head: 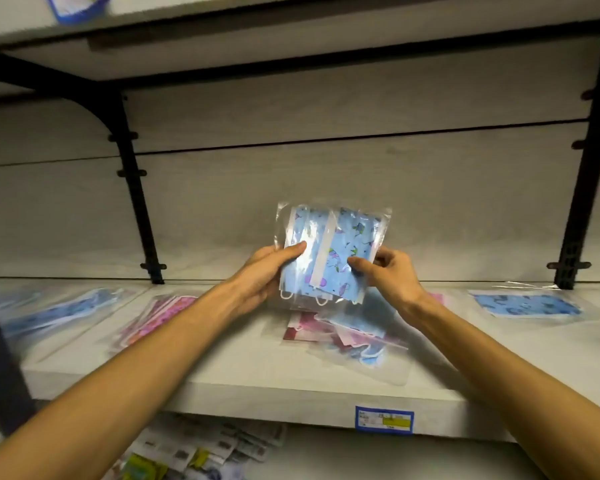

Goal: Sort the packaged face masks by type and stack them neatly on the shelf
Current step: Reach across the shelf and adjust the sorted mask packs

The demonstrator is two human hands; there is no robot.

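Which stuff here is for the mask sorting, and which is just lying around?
For the job:
blue pack, held by left hand and right hand
mixed pile
pink packs
blue packs
single blue pack
shelf

Lying about:
price tag
packets below

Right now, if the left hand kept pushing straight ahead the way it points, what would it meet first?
Apart from the blue mask pack the left hand already holds, probably the shelf's back panel; nothing else shows between, though depth is unclear.

White shelf [243, 382] has a mixed pile [347, 337] mid-shelf; left of it pink packs [153, 320], then blue packs [59, 313]; another blue pack [527, 305] off right.
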